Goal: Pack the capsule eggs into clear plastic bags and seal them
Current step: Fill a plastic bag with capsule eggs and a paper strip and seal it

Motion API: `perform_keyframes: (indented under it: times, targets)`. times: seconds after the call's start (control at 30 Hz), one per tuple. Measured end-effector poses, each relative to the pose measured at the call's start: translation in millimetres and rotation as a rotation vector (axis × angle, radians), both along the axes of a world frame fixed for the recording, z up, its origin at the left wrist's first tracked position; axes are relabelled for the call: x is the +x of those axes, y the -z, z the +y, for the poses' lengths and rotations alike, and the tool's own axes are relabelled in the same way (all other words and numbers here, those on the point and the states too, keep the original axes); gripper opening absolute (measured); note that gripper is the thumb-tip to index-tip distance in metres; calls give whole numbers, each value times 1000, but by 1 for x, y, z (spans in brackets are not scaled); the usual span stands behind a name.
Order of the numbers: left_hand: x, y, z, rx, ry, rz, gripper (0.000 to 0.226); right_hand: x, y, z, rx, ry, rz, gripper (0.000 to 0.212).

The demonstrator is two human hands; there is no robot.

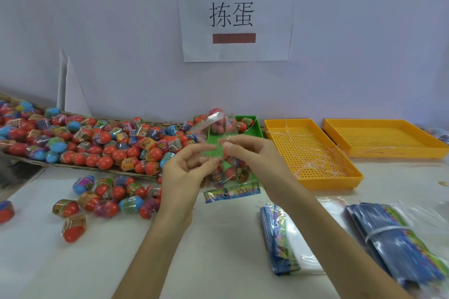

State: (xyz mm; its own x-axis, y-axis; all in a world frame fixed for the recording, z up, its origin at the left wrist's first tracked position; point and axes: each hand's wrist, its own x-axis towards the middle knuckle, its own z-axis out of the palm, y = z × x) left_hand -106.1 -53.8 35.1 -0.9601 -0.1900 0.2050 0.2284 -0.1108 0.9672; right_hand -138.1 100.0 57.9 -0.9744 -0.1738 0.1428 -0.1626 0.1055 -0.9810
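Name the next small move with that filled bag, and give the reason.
Probably press the flap down to close it. Both hands, left hand and right hand, pinch the top of the clear bag, which already holds several capsule eggs; its mouth looks unsealed, though blur makes this uncertain.

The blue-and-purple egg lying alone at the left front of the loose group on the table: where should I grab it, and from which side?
Take the blue-and-purple egg across its wrapped middle, from above. It lies on its side on the white table, its long axis running left-right, with bare table before and behind it, so fingers fit there; the neighbouring egg crowds its right end.
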Motion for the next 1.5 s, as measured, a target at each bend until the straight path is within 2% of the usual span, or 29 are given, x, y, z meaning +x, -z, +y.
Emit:
perform_keyframes:
  times: [0.13, 0.2, 0.27, 0.33, 0.43, 0.5, 0.67, 0.77, 0.87, 1.0, 1.13, 1.2, 1.3, 1.37, 1.5]
  targets:
    - [1, 0, 4, 5, -73, 13, 23, 1, -2, 1, -10, 6, -7, 11]
    - [-1, 0, 4, 6, -45, -17, 36, 0, -3, 3, -44, 42, -13, 4]
    - [-2, 0, 3, -8, 34, -69, 49, -1, -4, 5, -89, 37, -28, 14]
    - [-2, 0, 4, -19, 107, -96, 42, -2, -5, 7, -111, 26, -24, 24]
    - [0, 1, 7, -51, 97, -51, 17, -1, -5, 5, -105, 50, -12, 15]
    - [0, 2, 8, -56, 66, -39, 14, -2, -4, 5, -108, 147, -5, 12]
    - [-3, 4, 4, -23, -19, -98, 11, -10, -6, 23, -321, 322, -27, 19]
    - [-4, 6, 3, 13, -88, -96, 11, -22, -1, 32, -325, 395, 3, 20]
    - [-4, 4, 3, 106, -136, -100, 15, -49, 6, 30, -76, 458, 30, 20]
    - [-4, 3, 2, 192, -111, -133, 20, -99, 15, 15, 538, 381, 177, 26]
    - [-5, 5, 2, 215, -38, -174, 27, -148, 22, -1, 1051, 305, 286, 35]
    - [-6, 6, 3, 202, 8, -198, 42, -163, 22, -6, 1140, 337, 279, 26]
    - [-6, 6, 3, 188, 48, -207, 55, -168, 23, -10, 1102, 388, 272, 14]
    - [-6, 6, 3, 181, 60, -197, 54, -158, 20, -6, 965, 412, 259, 15]
    - [-4, 3, 6, 145, 50, -142, 53, -109, -20, 8, 174, 392, 182, 19]
